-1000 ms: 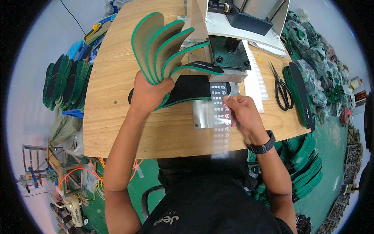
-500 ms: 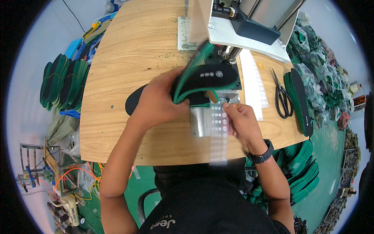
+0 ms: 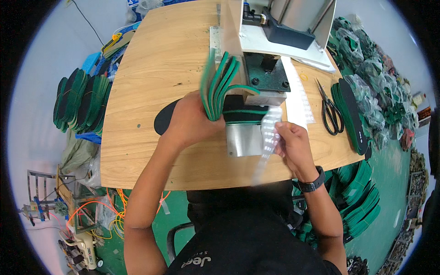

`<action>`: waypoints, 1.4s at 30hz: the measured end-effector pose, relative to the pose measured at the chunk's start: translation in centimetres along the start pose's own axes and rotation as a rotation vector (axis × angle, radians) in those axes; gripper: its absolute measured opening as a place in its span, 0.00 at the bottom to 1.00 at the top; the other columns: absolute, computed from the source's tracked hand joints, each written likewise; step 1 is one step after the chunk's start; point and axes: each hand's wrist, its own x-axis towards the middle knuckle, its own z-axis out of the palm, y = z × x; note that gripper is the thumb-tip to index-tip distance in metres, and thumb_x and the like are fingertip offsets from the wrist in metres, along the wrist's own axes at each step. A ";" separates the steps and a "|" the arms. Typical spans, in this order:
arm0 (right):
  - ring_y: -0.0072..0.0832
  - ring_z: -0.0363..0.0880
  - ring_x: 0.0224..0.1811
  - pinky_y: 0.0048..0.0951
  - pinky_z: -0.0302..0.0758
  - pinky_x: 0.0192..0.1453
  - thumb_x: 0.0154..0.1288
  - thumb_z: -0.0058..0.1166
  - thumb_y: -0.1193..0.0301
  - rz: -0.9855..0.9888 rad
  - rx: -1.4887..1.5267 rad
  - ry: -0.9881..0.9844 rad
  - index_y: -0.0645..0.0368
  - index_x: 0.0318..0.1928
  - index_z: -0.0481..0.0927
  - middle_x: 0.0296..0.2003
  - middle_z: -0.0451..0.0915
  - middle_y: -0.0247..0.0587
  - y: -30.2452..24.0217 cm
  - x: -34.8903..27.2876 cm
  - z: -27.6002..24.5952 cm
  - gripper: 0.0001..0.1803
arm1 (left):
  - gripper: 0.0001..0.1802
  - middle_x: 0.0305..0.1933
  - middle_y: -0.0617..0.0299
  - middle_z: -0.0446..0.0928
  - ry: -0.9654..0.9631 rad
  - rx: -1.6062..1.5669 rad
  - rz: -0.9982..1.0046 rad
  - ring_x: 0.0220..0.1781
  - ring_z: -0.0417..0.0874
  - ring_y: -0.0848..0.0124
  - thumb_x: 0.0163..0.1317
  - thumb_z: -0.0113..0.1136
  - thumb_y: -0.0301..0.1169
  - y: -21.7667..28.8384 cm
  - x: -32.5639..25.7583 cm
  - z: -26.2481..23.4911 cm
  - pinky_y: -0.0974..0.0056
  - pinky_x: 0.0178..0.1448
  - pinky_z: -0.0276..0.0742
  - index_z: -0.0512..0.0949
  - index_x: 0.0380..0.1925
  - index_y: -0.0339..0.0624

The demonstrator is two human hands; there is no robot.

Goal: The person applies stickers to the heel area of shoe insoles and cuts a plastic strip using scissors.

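Observation:
My left hand (image 3: 190, 120) is closed round several green-edged shoe insoles (image 3: 222, 87), which stand bent up and fanned out. One of them curls over toward the press head (image 3: 268, 75). Beneath that head lie more dark insoles (image 3: 245, 111) with green edges, on a metal plate (image 3: 243, 143). A black insole end (image 3: 164, 118) sticks out left of my left hand. Between thumb and fingers, my right hand (image 3: 295, 144) pinches a clear strip with white prints (image 3: 270, 130). The strip's upper end is at the insoles by the press; its lower end hangs blurred.
Black scissors (image 3: 331, 110) and a stack of insoles (image 3: 349, 117) lie on the right of the wooden table (image 3: 137, 151). White sheets (image 3: 295, 96) sit beside the press. Bundled insoles (image 3: 78, 101) stand at the left, more (image 3: 360, 197) below the right edge. Bagged goods (image 3: 366, 91) are piled far right.
The upper insoles in my left hand have swung back to the left and stand more upright, so the press head shows. The strip in my right hand has bent and shifted.

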 end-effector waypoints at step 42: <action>0.17 0.68 0.08 0.16 0.58 0.10 0.69 0.51 0.66 0.117 -0.165 -0.080 0.59 0.22 0.73 0.14 0.74 0.34 -0.5 1.1 1.8 0.17 | 0.22 0.32 0.54 0.79 0.202 -0.278 0.051 0.34 0.79 0.65 0.44 0.63 0.28 -1.4 -0.4 0.0 0.62 0.42 0.75 0.76 0.44 0.38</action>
